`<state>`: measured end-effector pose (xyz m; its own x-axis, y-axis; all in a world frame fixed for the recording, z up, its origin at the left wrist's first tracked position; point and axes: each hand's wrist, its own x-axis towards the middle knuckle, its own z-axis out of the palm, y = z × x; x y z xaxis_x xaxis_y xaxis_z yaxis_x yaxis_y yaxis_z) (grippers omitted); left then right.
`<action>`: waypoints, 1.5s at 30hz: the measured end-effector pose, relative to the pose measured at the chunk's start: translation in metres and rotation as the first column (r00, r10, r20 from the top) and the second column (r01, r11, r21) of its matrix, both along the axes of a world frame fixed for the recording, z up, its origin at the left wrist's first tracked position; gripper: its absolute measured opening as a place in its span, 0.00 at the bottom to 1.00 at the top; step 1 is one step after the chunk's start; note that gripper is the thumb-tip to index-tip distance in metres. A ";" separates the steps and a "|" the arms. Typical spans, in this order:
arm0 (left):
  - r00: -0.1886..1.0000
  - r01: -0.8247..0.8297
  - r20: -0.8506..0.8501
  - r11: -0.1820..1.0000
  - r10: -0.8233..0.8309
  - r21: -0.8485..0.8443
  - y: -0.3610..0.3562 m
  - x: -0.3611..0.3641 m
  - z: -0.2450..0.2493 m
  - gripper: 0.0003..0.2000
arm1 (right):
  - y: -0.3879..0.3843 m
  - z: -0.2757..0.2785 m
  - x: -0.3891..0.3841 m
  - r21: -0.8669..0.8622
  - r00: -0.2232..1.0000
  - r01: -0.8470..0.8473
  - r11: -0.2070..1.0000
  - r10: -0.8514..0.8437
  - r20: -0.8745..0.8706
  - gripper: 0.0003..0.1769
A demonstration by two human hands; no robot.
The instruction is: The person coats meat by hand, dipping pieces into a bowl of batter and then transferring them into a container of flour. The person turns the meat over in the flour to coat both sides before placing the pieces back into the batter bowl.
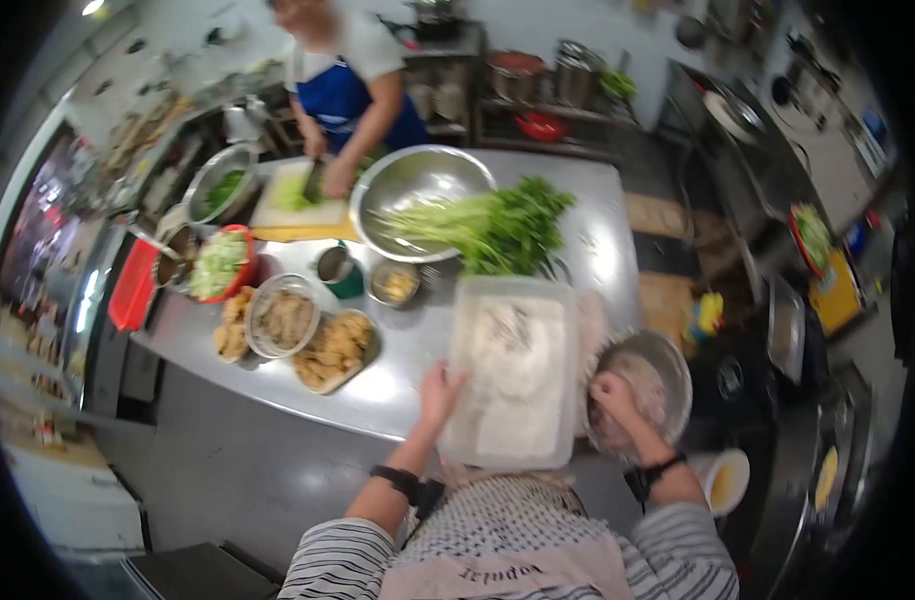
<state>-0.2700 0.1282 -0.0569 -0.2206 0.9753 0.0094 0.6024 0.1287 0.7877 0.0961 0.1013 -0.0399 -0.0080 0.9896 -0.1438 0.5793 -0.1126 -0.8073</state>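
A white plastic tub (463,440) of flour (523,390) stands at the table's front edge, with a few pale coated pieces (513,325) at its far end. My left hand (440,392) is at the tub's left side, fingers apart, with nothing visible in it. To the right, a metal bowl (684,390) contains a pale, wet-looking mass (646,385). My right hand (614,394) is over this bowl's left side with its fingers curled closed; what they hold, if anything, is hidden.
Leafy celery (518,225) hangs over a large steel bowl (378,185) behind the tub. Left stand a container of golden coated pieces (335,350), a bowl of raw-looking pieces (285,318) and chopped greens (218,263). Opposite, a person in a blue apron (340,105) cuts on a board (278,215).
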 end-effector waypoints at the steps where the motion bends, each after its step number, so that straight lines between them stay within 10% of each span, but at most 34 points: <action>1: 0.999 0.028 -0.030 0.999 -0.029 -0.045 0.001 0.001 0.012 0.23 | -0.002 0.001 0.007 -0.041 0.957 0.152 0.988 -0.157 -0.244 0.02; 5: 0.996 0.033 0.079 0.998 -0.029 -0.046 -0.001 0.004 0.030 0.21 | 0.003 -0.008 0.050 -0.457 0.668 0.430 0.779 -0.615 -0.420 0.03; 9: 0.996 -0.004 0.089 0.998 0.010 -0.064 -0.001 0.004 0.034 0.21 | 0.005 -0.058 0.098 -0.184 0.756 0.642 0.744 -0.654 -0.005 0.04; 22: 0.972 -0.003 0.234 0.999 0.012 -0.038 0.003 0.002 0.024 0.23 | 0.064 0.146 -0.023 -0.125 0.895 0.101 0.987 -0.145 -0.421 0.05; 25: 0.983 -0.009 0.182 1.000 0.009 0.001 0.001 0.003 0.027 0.23 | 0.066 0.147 -0.078 0.089 0.978 -0.203 0.975 0.199 0.053 0.07; 30: 0.982 -0.003 0.189 1.000 0.004 -0.004 -0.001 0.004 0.038 0.23 | 0.039 0.056 -0.186 0.101 0.651 -0.680 0.727 0.533 0.540 0.09; 32: 0.984 0.006 0.179 1.000 -0.008 0.010 0.000 0.004 0.036 0.23 | 0.029 -0.001 -0.199 0.167 0.501 -0.833 0.528 0.590 0.633 0.09; 36: 0.975 -0.004 0.222 0.999 0.015 -0.053 -0.003 0.005 0.044 0.22 | 0.029 0.017 -0.207 -0.126 0.378 -0.831 0.542 0.715 0.588 0.08; 39: 0.975 -0.008 0.223 0.998 0.020 -0.058 -0.001 0.004 0.031 0.22 | 0.047 0.066 -0.191 0.065 0.714 -0.663 0.746 0.604 0.353 0.08; 43: 0.984 0.007 0.178 1.000 -0.010 0.019 -0.001 0.003 0.033 0.19 | 0.087 0.072 -0.145 -0.469 0.952 -0.306 0.828 0.269 -0.146 0.08; 45: 0.983 0.014 0.184 0.998 -0.003 -0.061 -0.001 0.004 0.043 0.22 | 0.100 0.055 -0.134 -0.457 0.907 -0.288 0.842 0.393 0.151 0.08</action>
